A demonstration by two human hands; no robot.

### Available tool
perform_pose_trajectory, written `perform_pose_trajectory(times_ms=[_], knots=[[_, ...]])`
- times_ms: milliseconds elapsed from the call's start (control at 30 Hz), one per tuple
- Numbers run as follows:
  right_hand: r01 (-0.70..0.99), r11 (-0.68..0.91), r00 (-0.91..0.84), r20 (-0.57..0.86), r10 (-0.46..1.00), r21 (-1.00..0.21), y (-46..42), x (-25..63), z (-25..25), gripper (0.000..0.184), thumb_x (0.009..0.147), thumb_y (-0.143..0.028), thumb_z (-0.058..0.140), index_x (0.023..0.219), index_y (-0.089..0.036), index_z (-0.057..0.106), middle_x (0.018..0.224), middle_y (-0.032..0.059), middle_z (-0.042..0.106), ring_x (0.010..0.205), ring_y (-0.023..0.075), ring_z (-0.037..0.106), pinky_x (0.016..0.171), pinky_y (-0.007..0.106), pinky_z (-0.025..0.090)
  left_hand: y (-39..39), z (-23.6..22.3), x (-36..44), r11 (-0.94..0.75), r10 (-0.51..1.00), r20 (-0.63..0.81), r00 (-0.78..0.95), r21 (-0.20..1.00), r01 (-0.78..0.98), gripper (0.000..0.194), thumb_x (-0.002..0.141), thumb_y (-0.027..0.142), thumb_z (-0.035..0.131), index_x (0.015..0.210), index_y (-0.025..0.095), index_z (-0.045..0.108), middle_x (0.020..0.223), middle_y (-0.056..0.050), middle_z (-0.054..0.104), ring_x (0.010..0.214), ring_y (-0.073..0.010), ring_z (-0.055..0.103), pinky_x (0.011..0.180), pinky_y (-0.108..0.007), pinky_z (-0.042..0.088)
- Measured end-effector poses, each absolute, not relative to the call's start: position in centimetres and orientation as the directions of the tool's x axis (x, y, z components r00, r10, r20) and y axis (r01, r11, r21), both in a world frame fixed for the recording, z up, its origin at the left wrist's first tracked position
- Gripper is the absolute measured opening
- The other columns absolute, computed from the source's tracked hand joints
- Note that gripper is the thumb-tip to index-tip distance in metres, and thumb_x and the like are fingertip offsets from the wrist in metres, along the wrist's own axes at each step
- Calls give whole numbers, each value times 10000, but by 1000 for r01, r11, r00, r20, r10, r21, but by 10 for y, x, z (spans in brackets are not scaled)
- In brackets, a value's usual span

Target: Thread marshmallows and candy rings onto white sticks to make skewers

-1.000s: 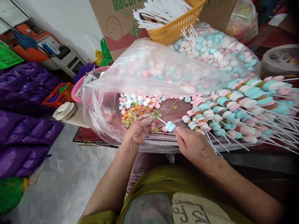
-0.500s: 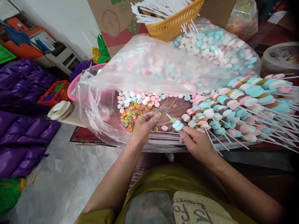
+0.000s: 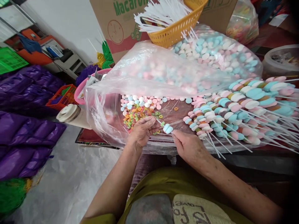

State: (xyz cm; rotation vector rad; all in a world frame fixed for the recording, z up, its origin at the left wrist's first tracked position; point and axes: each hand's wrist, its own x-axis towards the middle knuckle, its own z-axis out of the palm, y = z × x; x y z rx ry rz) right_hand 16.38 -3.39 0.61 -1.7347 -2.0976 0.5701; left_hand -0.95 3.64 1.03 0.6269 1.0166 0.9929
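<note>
In the centre of the frame, the right hand (image 3: 190, 146) pinches the lower end of a thin stick (image 3: 158, 120) between thumb and forefinger. Blue and white marshmallows (image 3: 167, 128) are threaded on it just beyond the fingertips, with a green candy ring (image 3: 162, 123) farther up. The left hand (image 3: 142, 132), left of centre, has its fingers drawn together at the stick's upper tip; whether they grip it, I cannot tell. Just above that hand lies a pile of small candy rings (image 3: 134, 117) on the plastic-covered desk (image 3: 183, 109), with loose marshmallows (image 3: 149, 101) along its upper edge. At the right of the frame, loaded marshmallow skewers (image 3: 233, 107) lie heaped. Upper centre, a yellow basket (image 3: 178, 33) of white sticks (image 3: 161, 15) stands beside a big clear bag (image 3: 210, 57) of marshmallows.
</note>
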Motion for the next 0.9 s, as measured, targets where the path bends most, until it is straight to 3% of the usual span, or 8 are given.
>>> perform_pose_trajectory(times_ms=[367, 533, 633, 767, 833, 900], knots=[[844, 174, -201, 0, 980, -507, -40, 162, 12, 270, 885, -231, 318, 868, -175, 582, 804, 70, 663, 761, 180, 606, 611, 256, 327, 35, 9, -11, 448, 894, -401, 202, 774, -447, 242, 569, 173, 785, 764, 122, 652, 685, -13, 679, 600, -124, 644, 622, -257, 532], [872, 171, -227, -69, 971, -459, -40, 159, 15, 240, 873, -217, 337, 840, -182, 572, 733, 45, 641, 695, 182, 598, 586, 269, 303, 31, 9, -11, 507, 862, -440, 253, 767, -393, 259, 538, 181, 804, 742, 115, 658, 676, -24, 675, 584, -123, 635, 606, -264, 534], [888, 155, -202, -63, 977, -433, -39, 158, 14, 244, 875, -214, 327, 840, -178, 567, 701, 45, 630, 674, 182, 596, 564, 273, 284, 30, 11, -10, 452, 892, -412, 188, 828, -330, 287, 492, 198, 826, 711, 112, 661, 638, -16, 662, 558, -127, 625, 605, -272, 528], [899, 147, -167, -14, 986, -413, -38, 157, 10, 255, 882, -227, 313, 805, -176, 551, 695, 54, 633, 656, 181, 595, 534, 274, 258, 25, 8, -1, 209, 976, -215, -21, 965, -161, 235, 574, 281, 780, 729, 134, 681, 656, -15, 674, 581, -129, 623, 619, -271, 523], [905, 142, -147, 20, 989, -400, -40, 155, 7, 262, 885, -237, 310, 790, -178, 548, 673, 54, 630, 623, 179, 587, 523, 275, 248, 20, 3, 4, -9, 995, 17, -101, 997, 73, 179, 661, 294, 717, 781, 162, 698, 755, -31, 706, 693, -154, 651, 705, -290, 528], [907, 146, -137, 52, 989, -395, -42, 153, 4, 267, 886, -241, 311, 785, -180, 550, 656, 53, 627, 595, 175, 576, 518, 276, 245, 14, -3, 7, -234, 963, 266, -48, 909, 345, 140, 738, 270, 641, 840, 198, 704, 851, -34, 718, 799, -167, 660, 778, -287, 517]])
